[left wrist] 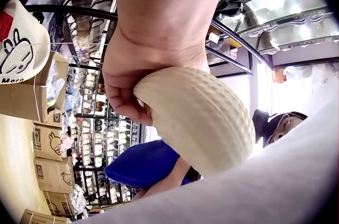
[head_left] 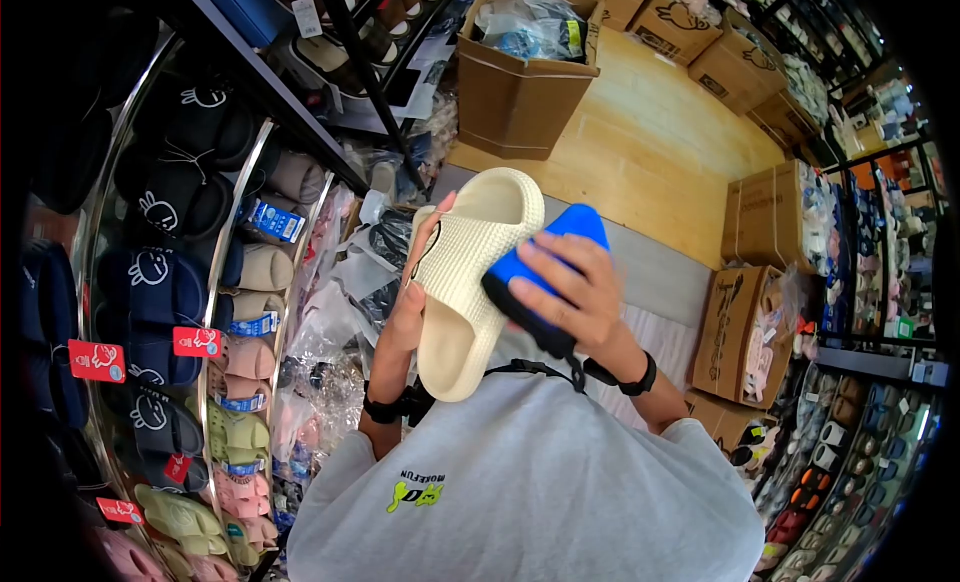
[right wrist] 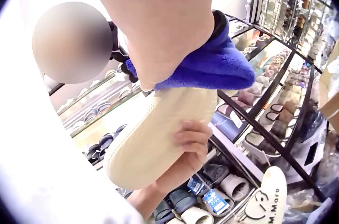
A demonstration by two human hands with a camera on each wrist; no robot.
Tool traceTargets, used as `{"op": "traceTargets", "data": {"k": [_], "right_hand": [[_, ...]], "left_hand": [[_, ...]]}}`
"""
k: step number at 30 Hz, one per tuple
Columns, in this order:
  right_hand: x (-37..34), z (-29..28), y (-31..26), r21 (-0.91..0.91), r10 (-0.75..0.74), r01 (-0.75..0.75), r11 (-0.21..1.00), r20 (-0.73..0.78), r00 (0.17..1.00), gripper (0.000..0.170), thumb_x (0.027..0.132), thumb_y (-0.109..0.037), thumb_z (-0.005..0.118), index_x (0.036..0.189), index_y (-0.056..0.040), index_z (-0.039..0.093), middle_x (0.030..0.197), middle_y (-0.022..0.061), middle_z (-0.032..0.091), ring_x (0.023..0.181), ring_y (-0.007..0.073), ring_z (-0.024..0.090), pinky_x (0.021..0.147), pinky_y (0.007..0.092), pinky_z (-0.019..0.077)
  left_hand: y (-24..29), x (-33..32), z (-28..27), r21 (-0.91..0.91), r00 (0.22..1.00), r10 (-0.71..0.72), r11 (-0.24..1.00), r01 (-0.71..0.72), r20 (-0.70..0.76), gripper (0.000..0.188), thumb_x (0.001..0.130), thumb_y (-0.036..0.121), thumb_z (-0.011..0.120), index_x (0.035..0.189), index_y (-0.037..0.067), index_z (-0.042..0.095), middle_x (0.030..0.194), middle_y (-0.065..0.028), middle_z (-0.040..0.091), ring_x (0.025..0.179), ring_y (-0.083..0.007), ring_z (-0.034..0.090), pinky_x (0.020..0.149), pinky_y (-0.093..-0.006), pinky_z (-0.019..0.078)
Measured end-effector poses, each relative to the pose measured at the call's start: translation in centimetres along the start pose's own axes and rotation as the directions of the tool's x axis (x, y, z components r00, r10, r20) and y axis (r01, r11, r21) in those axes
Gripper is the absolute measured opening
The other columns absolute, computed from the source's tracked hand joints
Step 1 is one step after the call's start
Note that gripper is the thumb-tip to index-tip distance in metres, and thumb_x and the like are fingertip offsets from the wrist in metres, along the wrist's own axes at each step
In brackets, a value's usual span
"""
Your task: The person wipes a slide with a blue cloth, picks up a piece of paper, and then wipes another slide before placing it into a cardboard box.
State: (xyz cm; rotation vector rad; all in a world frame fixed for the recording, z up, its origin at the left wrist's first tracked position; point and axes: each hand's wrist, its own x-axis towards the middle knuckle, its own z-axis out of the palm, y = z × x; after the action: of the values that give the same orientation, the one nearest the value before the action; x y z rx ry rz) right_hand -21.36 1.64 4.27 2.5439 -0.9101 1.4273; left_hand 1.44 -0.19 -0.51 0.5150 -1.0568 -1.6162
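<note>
Head view: the slipper (head_left: 468,257) lies between the hands, long axis running away from the body; the left hand (head_left: 403,320) grips its left edge, the right hand (head_left: 580,294) holds a blue pad (head_left: 578,234) by its right. Left wrist view: the left fingers (left wrist: 123,102) curl at the slipper's edge, pad beyond. Right wrist view: pad borders slipper; contact unclear.

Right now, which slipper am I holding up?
The cream slipper: it's the one gripped by your left hand, unlike the navy slippers shelved at left.
</note>
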Motion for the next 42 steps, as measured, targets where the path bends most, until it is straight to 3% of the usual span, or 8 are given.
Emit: {"op": "traceTargets", "data": {"k": [2, 6, 10, 18, 22, 28, 32, 42], "right_hand": [[-0.6, 0.3, -0.6, 0.012, -0.095, 0.094, 0.995, 0.059, 0.994, 0.036, 0.094, -0.011, 0.071, 0.129, -0.0154, 0.079, 0.138, 0.0091, 0.075, 0.125, 0.0305, 0.071, 0.099, 0.0420, 0.0576], [-0.4, -0.2, 0.9, 0.006, -0.115, 0.115, 0.993, 0.125, 0.985, 0.037, 0.095, -0.013, 0.070, 0.130, -0.0177, 0.078, 0.141, 0.0090, 0.074, 0.125, 0.0306, 0.071, 0.104, 0.0429, 0.0556], [0.2, -0.1, 0.7, 0.029, 0.060, -0.061, 0.998, 0.020, 0.998, 0.049, 0.084, -0.026, 0.087, 0.130, -0.0124, 0.078, 0.140, 0.0113, 0.074, 0.124, 0.0336, 0.071, 0.097, 0.0457, 0.0586], [-0.9, 0.0, -0.2, 0.044, -0.152, 0.147, 0.988, 0.179, 0.972, 0.037, 0.098, -0.016, 0.068, 0.133, -0.0183, 0.077, 0.144, 0.0059, 0.073, 0.129, 0.0265, 0.070, 0.109, 0.0418, 0.0531], [-0.1, 0.2, 0.7, 0.012, 0.094, -0.094, 0.995, 0.023, 0.995, 0.053, 0.083, -0.026, 0.087, 0.133, -0.0125, 0.077, 0.141, 0.0111, 0.073, 0.125, 0.0355, 0.070, 0.100, 0.0484, 0.0573], [-0.9, 0.0, -1.4, 0.056, -0.043, 0.035, 0.998, 0.159, 0.986, 0.039, 0.097, -0.016, 0.065, 0.134, -0.0164, 0.077, 0.143, 0.0071, 0.072, 0.127, 0.0288, 0.069, 0.104, 0.0432, 0.0561], [-0.8, -0.2, 0.3, 0.100, 0.078, -0.090, 0.991, 0.119, 0.990, 0.048, 0.089, -0.024, 0.080, 0.136, -0.0144, 0.076, 0.145, 0.0091, 0.071, 0.128, 0.0328, 0.068, 0.105, 0.0479, 0.0545], [-3.0, -0.9, -1.4, 0.037, 0.015, -0.021, 0.999, 0.150, 0.989, 0.039, 0.093, -0.020, 0.074, 0.131, -0.0155, 0.078, 0.142, 0.0078, 0.073, 0.127, 0.0312, 0.070, 0.107, 0.0461, 0.0542]], "left_hand": [[-0.2, -0.1, -0.3, 0.014, 1.000, 0.013, 1.000, -0.013, -0.004, 0.125, 0.093, 0.079, 0.065, 0.173, -0.003, 0.016, 0.171, -0.0225, 0.037, 0.156, -0.0312, 0.045, 0.129, -0.0448, 0.0359], [0.7, -0.2, 0.4, 0.003, 0.999, 0.006, 1.000, -0.006, -0.045, 0.124, 0.094, 0.079, 0.065, 0.173, -0.003, 0.016, 0.171, -0.0219, 0.038, 0.156, -0.0307, 0.045, 0.129, -0.0444, 0.0358], [0.8, -0.4, 0.1, -0.025, 1.000, -0.016, 1.000, 0.016, 0.000, 0.123, 0.094, 0.075, 0.068, 0.174, -0.002, 0.015, 0.172, -0.0218, 0.038, 0.156, -0.0312, 0.045, 0.129, -0.0449, 0.0368], [-0.3, -0.4, 0.0, -0.066, 0.997, -0.064, 0.996, 0.061, -0.038, 0.116, 0.099, 0.078, 0.057, 0.175, 0.000, 0.016, 0.171, -0.0223, 0.039, 0.155, -0.0318, 0.047, 0.129, -0.0446, 0.0379], [-0.1, -0.7, 0.7, -0.117, 0.997, -0.068, 0.991, 0.064, -0.031, 0.113, 0.101, 0.076, 0.055, 0.175, 0.001, 0.016, 0.173, -0.0217, 0.036, 0.158, -0.0322, 0.042, 0.130, -0.0456, 0.0350], [-1.6, -0.6, -0.2, -0.123, 0.995, -0.101, 0.988, 0.097, -0.026, 0.112, 0.102, 0.080, 0.045, 0.175, 0.001, 0.015, 0.175, -0.0230, 0.034, 0.159, -0.0355, 0.040, 0.132, -0.0471, 0.0334], [-2.0, -0.9, -0.2, -0.199, 0.996, -0.081, 0.977, 0.076, -0.021, 0.097, 0.108, 0.067, 0.045, 0.175, 0.003, 0.017, 0.176, -0.0215, 0.031, 0.160, -0.0338, 0.038, 0.132, -0.0479, 0.0306], [-2.4, 0.0, 0.2, 0.046, 0.995, -0.094, 0.995, 0.092, 0.040, 0.110, 0.103, 0.077, 0.050, 0.174, 0.000, 0.018, 0.175, -0.0198, 0.032, 0.160, -0.0316, 0.039, 0.132, -0.0460, 0.0306]]}}
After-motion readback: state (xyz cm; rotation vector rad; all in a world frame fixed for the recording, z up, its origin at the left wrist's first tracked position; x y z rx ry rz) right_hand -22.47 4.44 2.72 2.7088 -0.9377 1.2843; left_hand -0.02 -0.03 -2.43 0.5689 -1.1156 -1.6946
